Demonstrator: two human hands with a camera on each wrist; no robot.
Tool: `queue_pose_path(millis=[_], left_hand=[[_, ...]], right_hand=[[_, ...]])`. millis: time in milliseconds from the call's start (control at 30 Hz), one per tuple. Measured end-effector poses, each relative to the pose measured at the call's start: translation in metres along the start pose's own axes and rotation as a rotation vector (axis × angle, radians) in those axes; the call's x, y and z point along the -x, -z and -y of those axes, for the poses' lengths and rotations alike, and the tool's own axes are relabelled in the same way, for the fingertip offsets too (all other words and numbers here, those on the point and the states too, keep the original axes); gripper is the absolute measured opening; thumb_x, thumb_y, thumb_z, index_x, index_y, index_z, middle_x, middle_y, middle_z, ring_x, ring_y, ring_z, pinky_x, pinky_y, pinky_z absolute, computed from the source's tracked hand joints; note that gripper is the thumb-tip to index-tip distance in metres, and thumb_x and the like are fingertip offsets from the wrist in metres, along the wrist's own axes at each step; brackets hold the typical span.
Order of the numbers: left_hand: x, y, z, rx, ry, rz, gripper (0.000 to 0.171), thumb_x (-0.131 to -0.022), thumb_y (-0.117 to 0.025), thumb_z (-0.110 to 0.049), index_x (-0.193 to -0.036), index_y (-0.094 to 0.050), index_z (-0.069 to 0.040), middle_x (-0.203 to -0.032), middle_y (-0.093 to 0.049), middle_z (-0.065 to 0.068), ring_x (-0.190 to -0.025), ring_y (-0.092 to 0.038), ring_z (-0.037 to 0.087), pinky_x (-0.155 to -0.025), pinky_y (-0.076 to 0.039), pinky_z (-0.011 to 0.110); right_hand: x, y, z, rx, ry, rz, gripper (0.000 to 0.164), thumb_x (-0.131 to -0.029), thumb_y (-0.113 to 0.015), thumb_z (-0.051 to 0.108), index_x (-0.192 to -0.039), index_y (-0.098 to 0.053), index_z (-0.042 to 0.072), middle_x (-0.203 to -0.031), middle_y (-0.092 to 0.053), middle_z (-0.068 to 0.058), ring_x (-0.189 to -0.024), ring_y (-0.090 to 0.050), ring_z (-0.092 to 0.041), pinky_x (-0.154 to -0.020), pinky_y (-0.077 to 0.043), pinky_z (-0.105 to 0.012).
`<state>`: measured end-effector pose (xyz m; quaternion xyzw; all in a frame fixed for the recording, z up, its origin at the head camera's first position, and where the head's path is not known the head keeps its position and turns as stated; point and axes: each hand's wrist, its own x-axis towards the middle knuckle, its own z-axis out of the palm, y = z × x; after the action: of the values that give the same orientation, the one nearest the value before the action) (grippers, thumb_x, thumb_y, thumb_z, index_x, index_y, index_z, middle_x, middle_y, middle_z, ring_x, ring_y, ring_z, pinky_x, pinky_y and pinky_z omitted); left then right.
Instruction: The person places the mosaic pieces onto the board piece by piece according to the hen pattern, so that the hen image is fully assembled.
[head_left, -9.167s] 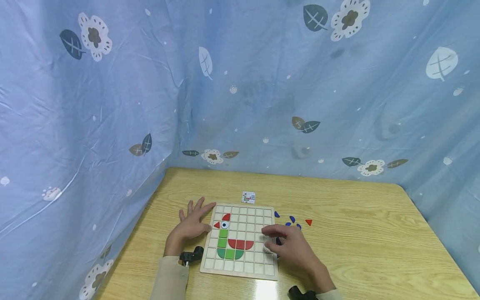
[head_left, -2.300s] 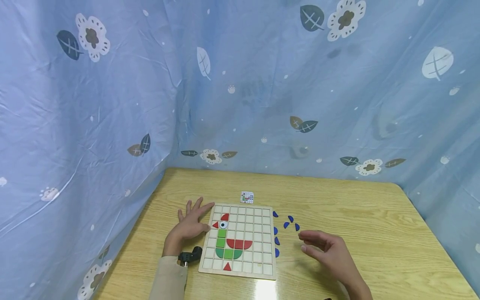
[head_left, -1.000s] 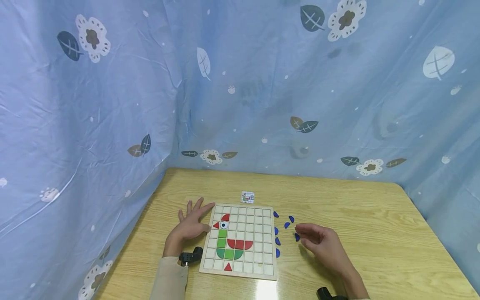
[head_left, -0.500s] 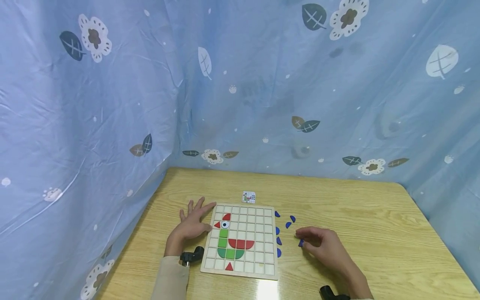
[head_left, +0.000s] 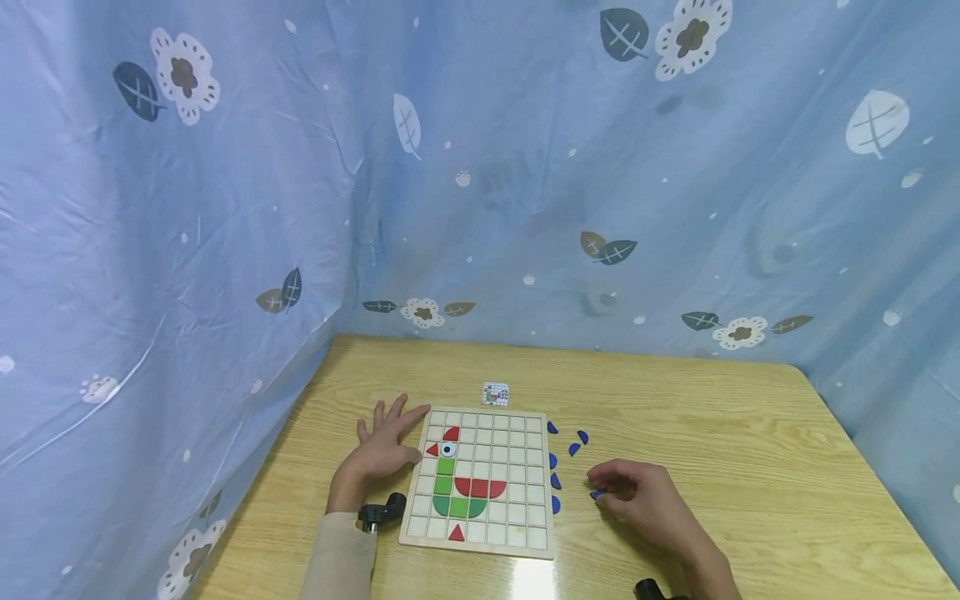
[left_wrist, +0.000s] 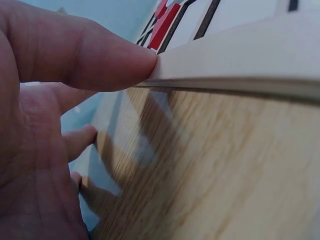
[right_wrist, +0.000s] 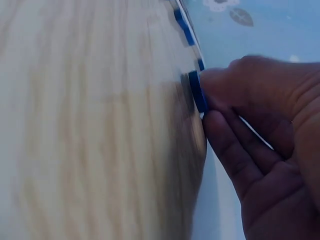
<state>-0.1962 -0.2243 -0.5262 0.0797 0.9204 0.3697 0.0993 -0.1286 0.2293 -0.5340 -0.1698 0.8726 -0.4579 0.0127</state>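
Note:
The wooden grid board (head_left: 522, 467) lies flat on the table. On it, a bird-like figure combines green squares (head_left: 445, 467), dark green rounded pieces, a red boat-shaped group (head_left: 480, 488), an eye tile (head_left: 448, 450) and red pieces. A red triangle (head_left: 456, 533) sits in the bottom row. With fingers spread, my left hand (head_left: 377, 450) rests at the board's left edge; in the left wrist view the thumb (left_wrist: 115, 60) touches its side. Right of the board, my right hand (head_left: 641, 500) pinches a blue half-round piece (right_wrist: 198, 92) low at the table.
Several blue half-round pieces lie along the board's right edge, such as one blue piece (head_left: 555, 504), and others slightly farther right, such as another blue piece (head_left: 582, 437). A small pattern card (head_left: 495, 393) lies beyond the board. A patterned blue curtain (head_left: 480, 208) surrounds the table (head_left: 750, 467).
The red triangle went from the table's right onto the board's bottom row. My right hand then moved to a blue piece, which has shifted nearer me and turned. My left hand stayed put.

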Motion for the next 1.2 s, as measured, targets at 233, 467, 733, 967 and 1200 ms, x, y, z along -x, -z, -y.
queue_pose_path(millis=[233,467,733,967,1200], left_hand=[[0.001,0.000,-0.001,0.015,0.001,-0.009,0.090,-0.079,-0.074,-0.009,-0.166,-0.050,-0.019,-0.183,-0.010,0.024,-0.166,0.016,0.056,-0.121,0.021,0.082],[0.001,0.001,0.000,0.028,-0.002,-0.004,0.090,-0.078,-0.074,-0.008,-0.165,-0.051,-0.019,-0.183,-0.009,0.025,-0.166,0.017,0.056,-0.120,0.022,0.082],[0.001,0.001,0.000,0.019,-0.005,-0.003,0.089,-0.080,-0.073,-0.008,-0.165,-0.051,-0.018,-0.183,-0.009,0.025,-0.166,0.016,0.056,-0.120,0.022,0.082],[0.001,0.000,-0.002,0.018,0.004,-0.006,0.088,-0.080,-0.074,-0.009,-0.165,-0.051,-0.019,-0.183,-0.010,0.024,-0.166,0.015,0.056,-0.121,0.022,0.082],[0.001,0.000,-0.001,0.027,0.004,-0.005,0.089,-0.080,-0.074,-0.007,-0.165,-0.051,-0.019,-0.183,-0.010,0.025,-0.166,0.016,0.055,-0.121,0.022,0.082]], right_hand=[[-0.003,-0.005,0.004,0.054,0.017,-0.004,0.029,-0.088,-0.084,-0.004,-0.106,-0.082,0.019,-0.102,-0.082,0.009,-0.093,-0.076,-0.005,-0.084,-0.064,-0.026],[-0.005,-0.009,0.008,0.073,0.023,-0.021,0.026,-0.090,-0.082,-0.004,-0.104,-0.082,0.018,-0.100,-0.083,0.009,-0.093,-0.076,-0.002,-0.084,-0.064,-0.024],[-0.025,-0.022,0.027,0.092,0.190,-0.026,0.028,-0.087,-0.081,-0.008,-0.103,-0.083,0.015,-0.096,-0.083,0.008,-0.087,-0.073,-0.001,-0.080,-0.064,-0.028],[-0.052,-0.041,0.042,0.067,0.322,0.044,0.024,-0.089,-0.077,-0.009,-0.102,-0.083,0.010,-0.098,-0.084,0.002,-0.087,-0.073,-0.002,-0.079,-0.065,-0.031],[-0.073,-0.060,0.053,0.062,0.323,0.156,0.020,-0.094,-0.078,-0.004,-0.107,-0.083,0.011,-0.103,-0.084,0.002,-0.093,-0.077,-0.007,-0.085,-0.066,-0.036]])
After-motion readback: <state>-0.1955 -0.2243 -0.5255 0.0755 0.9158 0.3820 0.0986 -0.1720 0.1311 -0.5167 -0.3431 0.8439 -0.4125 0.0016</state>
